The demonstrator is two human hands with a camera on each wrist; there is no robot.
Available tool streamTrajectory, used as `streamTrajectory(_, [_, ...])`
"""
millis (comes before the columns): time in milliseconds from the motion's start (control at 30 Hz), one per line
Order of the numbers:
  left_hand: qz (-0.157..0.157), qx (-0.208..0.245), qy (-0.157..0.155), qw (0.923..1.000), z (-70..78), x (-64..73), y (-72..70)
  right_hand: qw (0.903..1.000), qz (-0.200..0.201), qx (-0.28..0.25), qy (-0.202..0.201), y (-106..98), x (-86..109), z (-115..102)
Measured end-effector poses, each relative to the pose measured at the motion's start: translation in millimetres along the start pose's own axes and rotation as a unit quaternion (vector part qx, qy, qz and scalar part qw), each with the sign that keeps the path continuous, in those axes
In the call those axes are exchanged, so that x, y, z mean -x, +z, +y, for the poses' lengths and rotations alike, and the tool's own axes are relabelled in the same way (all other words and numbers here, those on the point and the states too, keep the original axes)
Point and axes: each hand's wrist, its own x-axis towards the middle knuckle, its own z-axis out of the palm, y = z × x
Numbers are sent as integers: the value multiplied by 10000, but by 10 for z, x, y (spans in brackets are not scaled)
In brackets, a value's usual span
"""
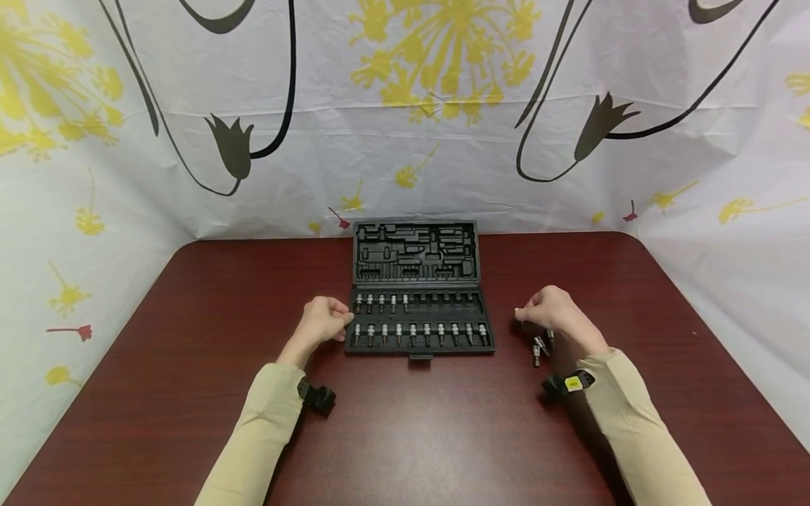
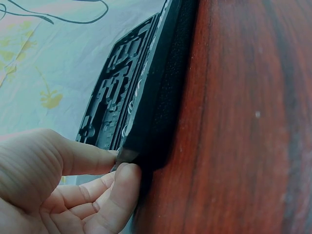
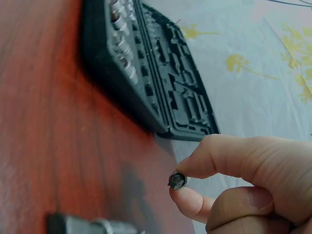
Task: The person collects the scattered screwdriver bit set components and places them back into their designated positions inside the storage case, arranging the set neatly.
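Observation:
A black plastic socket case (image 1: 418,316) lies open on the table, its lid leaning back. Bit sockets (image 1: 427,334) fill its front row, while only the left part of the back row holds some. My left hand (image 1: 323,320) pinches the case's left edge between thumb and finger, seen closely in the left wrist view. Beyond the case's right side, my right hand (image 1: 560,316) holds a small metal bit socket (image 3: 177,180) between thumb and fingertip, raised off the table. Loose bit sockets (image 1: 536,353) lie on the wood under and in front of that hand.
The dark red wooden table (image 1: 418,436) has rounded far corners. A white patterned cloth (image 1: 430,169) hangs behind it and along both sides. The case's latch (image 1: 420,358) juts out at its front.

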Motion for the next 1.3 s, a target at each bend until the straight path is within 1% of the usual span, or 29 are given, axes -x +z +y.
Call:
streamTrajectory(400, [-30,61,9,10000,2,5,-1,9997,58,63,-238,-17,-57,-151])
streamTrajectory(600, [-26,73,26,10000,-5,-3,-1,9993,102,-22,-366,5,-74,-238])
streamTrajectory(733, [-29,84,37,10000,-12,-12,1,9992,135,-30,-367,25,-97,-294])
streamTrajectory(967, [-45,164,21,9999,-21,-17,-6,9996,81,-26,-280,61,-144,-396])
streamTrajectory(1167, [-56,236,2,9997,-21,-13,-5,9989,235,161,-379,95,-178,-479])
streamTrajectory(1300, [-61,266,-7,9996,-18,-7,-1,9991,167,115,-381,114,-188,-540])
